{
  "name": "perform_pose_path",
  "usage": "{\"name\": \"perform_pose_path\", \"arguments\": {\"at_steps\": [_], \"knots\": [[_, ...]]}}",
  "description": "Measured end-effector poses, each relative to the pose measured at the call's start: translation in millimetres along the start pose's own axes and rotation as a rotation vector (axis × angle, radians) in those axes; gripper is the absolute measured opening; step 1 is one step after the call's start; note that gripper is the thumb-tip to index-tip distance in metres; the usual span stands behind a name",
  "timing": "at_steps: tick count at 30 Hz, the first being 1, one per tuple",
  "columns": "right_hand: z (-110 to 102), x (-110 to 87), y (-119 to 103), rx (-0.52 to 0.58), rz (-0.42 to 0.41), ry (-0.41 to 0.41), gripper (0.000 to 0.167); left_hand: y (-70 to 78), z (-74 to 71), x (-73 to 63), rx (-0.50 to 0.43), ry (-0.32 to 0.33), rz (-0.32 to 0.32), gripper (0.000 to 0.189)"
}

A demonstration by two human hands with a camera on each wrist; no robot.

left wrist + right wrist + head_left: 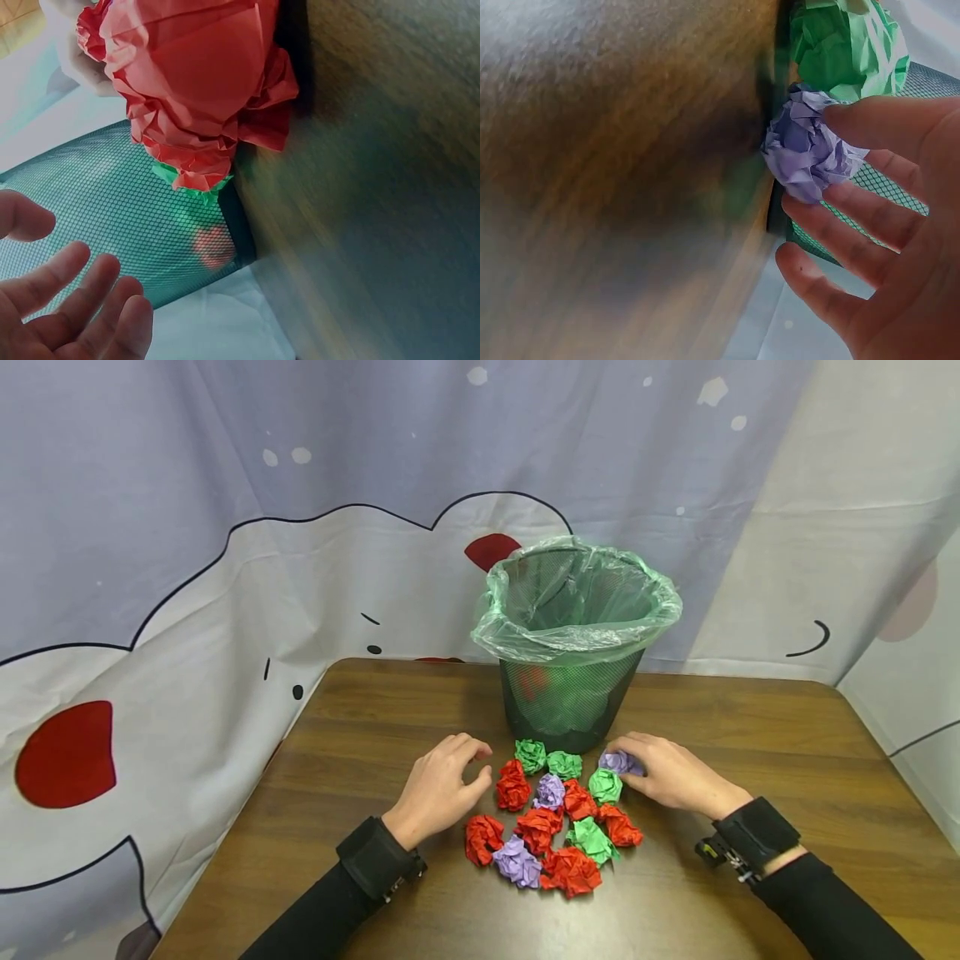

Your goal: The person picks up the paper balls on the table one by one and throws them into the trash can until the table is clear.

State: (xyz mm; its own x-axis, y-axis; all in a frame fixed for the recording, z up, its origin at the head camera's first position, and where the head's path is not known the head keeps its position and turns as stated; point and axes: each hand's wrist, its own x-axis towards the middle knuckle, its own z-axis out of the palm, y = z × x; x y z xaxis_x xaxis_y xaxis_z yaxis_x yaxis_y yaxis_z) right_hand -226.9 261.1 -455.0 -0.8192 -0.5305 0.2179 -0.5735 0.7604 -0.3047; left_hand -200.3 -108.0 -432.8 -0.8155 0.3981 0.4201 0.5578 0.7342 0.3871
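Note:
At the right end of a group of crumpled paper balls, my right hand pinches a purple paper ball between thumb and fingers, low by the tabletop. A green paper ball lies right beside it. My left hand hovers left of the group, fingers loosely bent and nothing in them. Nearest to it is a red paper ball; in the left wrist view a large red paper ball stands close to the camera, apart from the fingers.
Behind the balls stands a mesh bin with a green plastic liner over its rim; red and green paper shows through its wall. Several more red, green and purple balls lie on the wooden table. A patterned curtain hangs behind.

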Motion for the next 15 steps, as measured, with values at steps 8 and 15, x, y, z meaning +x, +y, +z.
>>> {"name": "perform_pose_path", "arguments": {"at_steps": [8, 15], "knots": [[-16.2, -5.3, 0.5, -0.011, 0.012, 0.031, 0.037, -1.6, 0.8, -1.6, -0.001, 0.003, 0.002, 0.016], [-38.3, -6.0, -3.8, -0.035, -0.027, 0.074, 0.04, -3.3, 0.7, -3.5, -0.015, 0.003, -0.015, 0.016]]}}
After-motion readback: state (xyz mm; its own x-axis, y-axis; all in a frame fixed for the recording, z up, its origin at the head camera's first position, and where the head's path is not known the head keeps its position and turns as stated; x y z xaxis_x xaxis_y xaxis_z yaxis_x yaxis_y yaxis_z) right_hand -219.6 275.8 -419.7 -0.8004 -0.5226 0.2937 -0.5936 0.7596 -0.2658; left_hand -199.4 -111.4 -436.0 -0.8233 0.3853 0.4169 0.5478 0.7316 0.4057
